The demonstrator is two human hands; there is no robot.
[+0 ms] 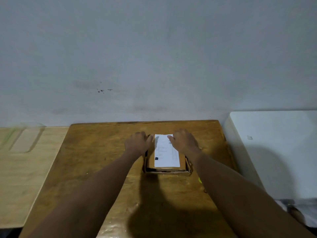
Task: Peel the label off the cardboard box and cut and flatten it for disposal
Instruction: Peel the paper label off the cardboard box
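Both bare forearms reach forward, converging slightly toward the middle. Left hand (138, 144): back up, fingers curled downward at the far end, thumb pointing inward. Right hand (184, 142): back up, fingers bent, fingertips (169, 138) angled inward toward the left hand. Hands near, not touching.

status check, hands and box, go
Left hand grips left side of brown cardboard box. Right hand fingers at far corner of white paper label, still stuck. Nothing in the way.
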